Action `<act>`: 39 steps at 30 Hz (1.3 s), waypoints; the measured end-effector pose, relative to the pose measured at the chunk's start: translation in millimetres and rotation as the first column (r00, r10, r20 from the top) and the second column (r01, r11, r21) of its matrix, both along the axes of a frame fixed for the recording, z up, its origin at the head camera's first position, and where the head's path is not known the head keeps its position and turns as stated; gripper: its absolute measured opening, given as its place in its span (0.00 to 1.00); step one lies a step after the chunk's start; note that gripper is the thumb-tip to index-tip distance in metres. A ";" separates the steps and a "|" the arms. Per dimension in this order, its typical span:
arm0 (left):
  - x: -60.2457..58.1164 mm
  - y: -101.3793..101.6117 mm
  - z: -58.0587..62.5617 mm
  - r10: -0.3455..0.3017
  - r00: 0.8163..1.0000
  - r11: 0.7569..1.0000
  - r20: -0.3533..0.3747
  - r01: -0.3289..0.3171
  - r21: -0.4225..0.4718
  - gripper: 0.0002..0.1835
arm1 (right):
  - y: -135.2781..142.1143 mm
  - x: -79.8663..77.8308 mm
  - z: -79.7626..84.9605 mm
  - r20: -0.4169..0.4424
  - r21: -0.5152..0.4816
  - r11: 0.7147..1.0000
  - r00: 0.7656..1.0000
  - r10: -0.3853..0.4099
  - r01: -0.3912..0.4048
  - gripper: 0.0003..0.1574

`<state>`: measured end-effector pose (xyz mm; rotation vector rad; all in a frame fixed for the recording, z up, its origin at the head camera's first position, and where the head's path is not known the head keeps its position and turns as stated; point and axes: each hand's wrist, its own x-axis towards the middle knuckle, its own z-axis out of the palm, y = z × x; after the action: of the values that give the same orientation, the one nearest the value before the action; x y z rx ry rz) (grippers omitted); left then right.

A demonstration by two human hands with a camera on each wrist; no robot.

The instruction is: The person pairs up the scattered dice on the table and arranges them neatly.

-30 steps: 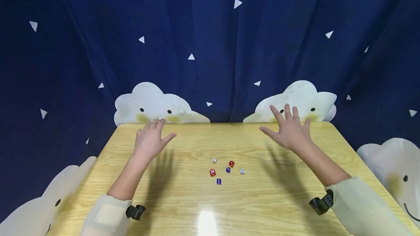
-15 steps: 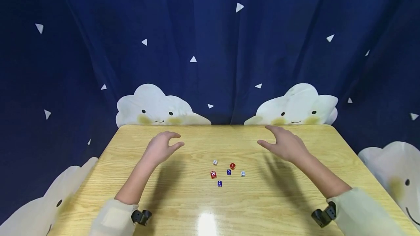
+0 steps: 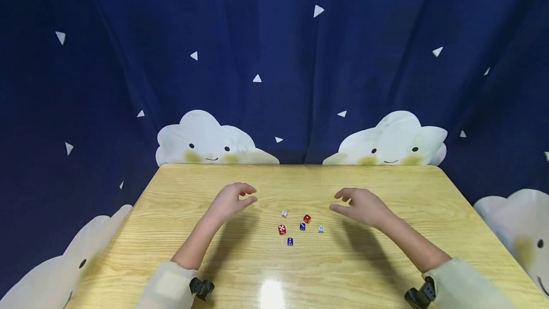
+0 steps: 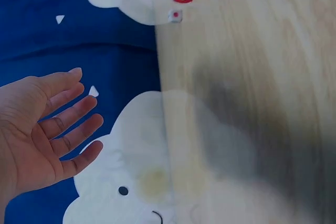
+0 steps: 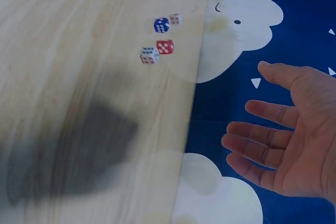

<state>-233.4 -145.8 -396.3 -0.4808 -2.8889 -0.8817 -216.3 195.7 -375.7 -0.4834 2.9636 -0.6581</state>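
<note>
Two red dice, two blue dice and two white dice lie in a loose cluster on the wooden table [image 3: 240, 271]. Nearest the front is a blue die [image 3: 290, 241]; a white die [image 3: 284, 213] lies farthest back. Left of the cluster hovers my left hand [image 3: 231, 201], fingers loosely bent and holding nothing. My right hand [image 3: 364, 207] hangs to its right, also without anything in its grasp. Both stay apart from the dice, above the table. In the right wrist view a red die [image 5: 165, 47] sits beside a white die [image 5: 149, 55], and the right fingers are spread and relaxed.
Behind the table hangs a dark blue curtain [image 3: 283, 51] with white triangles. Pale clouds with faces, such as the left cloud [image 3: 206, 132], are printed along its lower part. Black wrist cameras are worn at both cuffs, one being the left camera [image 3: 201, 289].
Both hands have come inward and lower, toward the dice, and their spread fingers have bent loosely. The dice keep their arrangement on the table; the head view has shifted slightly.
</note>
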 end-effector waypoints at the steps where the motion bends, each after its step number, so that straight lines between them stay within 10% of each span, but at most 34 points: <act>1: -0.6 2.7 -2.7 0.000 1.000 1.000 0.003 0.000 0.008 0.12 | -0.7 0.5 -2.0 0.001 -0.006 1.000 1.000 0.008 -0.008 0.27; 16: -12.9 33.2 -46.2 -0.100 0.993 0.994 0.068 0.097 0.039 0.11 | -11.0 10.1 -28.6 0.028 -0.078 0.994 0.997 0.076 -0.074 0.21; 39: -22.1 55.9 -75.8 -0.132 0.981 0.991 0.143 0.127 0.044 0.12 | -21.9 17.3 -53.1 0.083 -0.184 0.951 0.961 0.265 -0.247 0.20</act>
<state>-255.5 -89.9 -472.0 -0.6326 -2.9960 -1.0244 -199.0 173.7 -428.7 -0.8035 2.6912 -0.8813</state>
